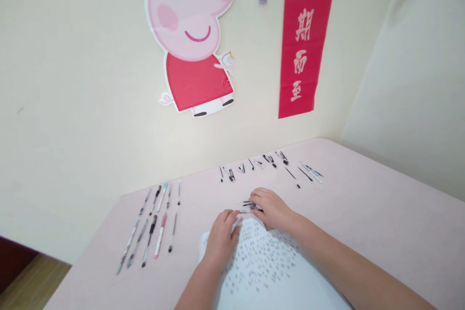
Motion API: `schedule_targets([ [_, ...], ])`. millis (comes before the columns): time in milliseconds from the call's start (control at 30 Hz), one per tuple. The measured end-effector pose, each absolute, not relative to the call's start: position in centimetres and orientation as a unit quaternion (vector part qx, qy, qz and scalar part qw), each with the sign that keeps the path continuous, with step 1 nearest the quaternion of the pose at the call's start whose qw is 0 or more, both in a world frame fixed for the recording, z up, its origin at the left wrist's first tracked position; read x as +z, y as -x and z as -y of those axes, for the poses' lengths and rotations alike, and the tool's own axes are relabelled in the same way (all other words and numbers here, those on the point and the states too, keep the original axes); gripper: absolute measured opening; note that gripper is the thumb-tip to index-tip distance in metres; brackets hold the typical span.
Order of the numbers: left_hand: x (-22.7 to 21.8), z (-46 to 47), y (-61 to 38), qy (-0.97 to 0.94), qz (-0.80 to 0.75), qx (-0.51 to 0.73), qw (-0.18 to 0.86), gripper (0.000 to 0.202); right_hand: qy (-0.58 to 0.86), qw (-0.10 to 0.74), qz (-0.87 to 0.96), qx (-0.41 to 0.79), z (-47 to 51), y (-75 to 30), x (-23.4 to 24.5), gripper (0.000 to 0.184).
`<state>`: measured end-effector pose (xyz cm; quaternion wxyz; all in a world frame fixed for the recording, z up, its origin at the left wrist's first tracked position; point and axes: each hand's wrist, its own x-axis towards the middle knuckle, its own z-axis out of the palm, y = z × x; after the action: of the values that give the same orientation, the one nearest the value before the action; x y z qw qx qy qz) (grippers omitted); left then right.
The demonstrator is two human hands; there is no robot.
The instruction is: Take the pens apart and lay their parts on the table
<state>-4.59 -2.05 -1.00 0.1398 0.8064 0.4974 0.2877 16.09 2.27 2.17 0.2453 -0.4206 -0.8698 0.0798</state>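
Observation:
My right hand (271,209) is closed, with its fingers curled round a small bunch of dark and clear pen parts (250,204) above the far edge of a sheet of paper. My left hand (222,236) is closed too, its fingertips at the near end of a slim clear pen piece (242,211) beside that bunch. Which parts each finger presses is partly hidden. Under both wrists lies the white paper (254,256), covered in small handwritten characters.
Two rows of pens (150,232) lie on the left of the pink table (392,242). Along the back are loose black caps, refills and small pen parts (232,174), with more pieces (311,173) at the right. A wall with a pig cutout (196,77) and a red banner (303,38) stands behind.

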Motion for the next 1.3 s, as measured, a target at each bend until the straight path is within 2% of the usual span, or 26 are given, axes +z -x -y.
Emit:
schedule_targets([
  [133, -0.6, 2.1, 4.6, -0.8, -0.508, 0.281, 0.152, 0.028, 0.352, 0.241, 0.895, 0.129, -3.4, -15.1, 0.8, 0.039],
  [433, -0.4, 2.0, 4.6, -0.799, -0.513, 0.271, 0.156, 0.023, 0.341, 0.245, 0.888, 0.187, -4.8, -14.7, -2.6, 0.038],
  [767, -0.4, 2.1, 4.7, -0.798, -0.518, 0.269, 0.149, 0.021, 0.527, 0.282, 0.786, 0.158, -6.1, -16.4, -4.1, 0.041],
  [1067, -0.7, 2.0, 4.8, -0.797, -0.517, 0.27, 0.159, 0.02, 0.665, 0.196, 0.713, 0.102, -8.3, -18.4, -3.5, 0.048],
  [1300, -0.9, 2.0, 4.9, -0.796, -0.516, 0.272, 0.162, 0.02, 0.704, 0.17, 0.687, 0.064, -8.9, -18.7, -2.4, 0.043],
])
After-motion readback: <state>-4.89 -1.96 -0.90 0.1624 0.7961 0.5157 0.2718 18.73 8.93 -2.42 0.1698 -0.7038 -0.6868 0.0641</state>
